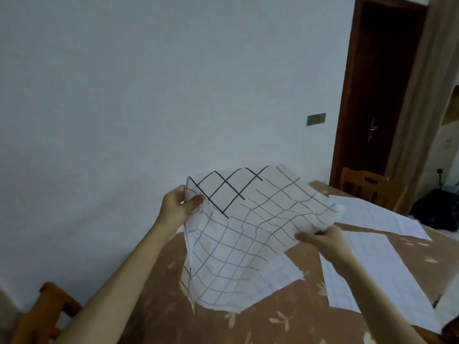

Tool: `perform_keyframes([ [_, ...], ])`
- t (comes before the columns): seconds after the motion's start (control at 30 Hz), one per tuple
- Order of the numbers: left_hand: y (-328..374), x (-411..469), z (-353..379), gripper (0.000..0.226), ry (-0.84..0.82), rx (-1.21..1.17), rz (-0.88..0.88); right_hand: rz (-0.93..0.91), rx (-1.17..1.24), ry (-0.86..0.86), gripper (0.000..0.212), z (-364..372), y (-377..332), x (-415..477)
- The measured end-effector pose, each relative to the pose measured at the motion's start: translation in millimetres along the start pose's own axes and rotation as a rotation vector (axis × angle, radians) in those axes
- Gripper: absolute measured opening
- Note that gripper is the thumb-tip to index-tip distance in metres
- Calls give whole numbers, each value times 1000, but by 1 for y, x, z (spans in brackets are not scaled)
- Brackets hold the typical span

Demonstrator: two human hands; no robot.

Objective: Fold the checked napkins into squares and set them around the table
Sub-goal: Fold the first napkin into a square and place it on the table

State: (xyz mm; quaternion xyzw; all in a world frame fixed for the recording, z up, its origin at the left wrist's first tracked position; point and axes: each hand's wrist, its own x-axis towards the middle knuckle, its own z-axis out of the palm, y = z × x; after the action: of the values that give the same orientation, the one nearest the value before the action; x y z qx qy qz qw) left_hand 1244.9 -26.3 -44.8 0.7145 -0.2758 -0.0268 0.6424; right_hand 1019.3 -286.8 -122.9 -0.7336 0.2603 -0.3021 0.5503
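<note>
A white napkin with a dark check pattern hangs in the air above the table, spread between both hands. My left hand pinches its upper left corner, where a flap is turned over and shows bold black lines. My right hand grips the right edge, fingers curled under the cloth. The napkin's lower part droops toward the table. More checked napkins lie flat: one partly under the held cloth, one at the right, one farther back.
The table carries a brown cloth with a pale leaf print and stands against a white wall. A wooden chair sits at the lower left, another chair at the far end. A dark wooden door is at the back right.
</note>
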Motion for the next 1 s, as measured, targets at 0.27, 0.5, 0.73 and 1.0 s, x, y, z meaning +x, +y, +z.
perform_keyframes([
  [0.27,36,1,-76,8,129,-80,32,-267,225,-161,61,28,-69,40],
  [0.5,57,-5,-121,35,185,76,88,-396,1,-190,31,80,-90,63],
  [0.73,71,-9,-167,29,82,124,110,-484,193,-179,28,76,-131,83],
  [1.0,94,2,-183,47,112,128,230,-600,-9,-209,73,78,-171,88],
])
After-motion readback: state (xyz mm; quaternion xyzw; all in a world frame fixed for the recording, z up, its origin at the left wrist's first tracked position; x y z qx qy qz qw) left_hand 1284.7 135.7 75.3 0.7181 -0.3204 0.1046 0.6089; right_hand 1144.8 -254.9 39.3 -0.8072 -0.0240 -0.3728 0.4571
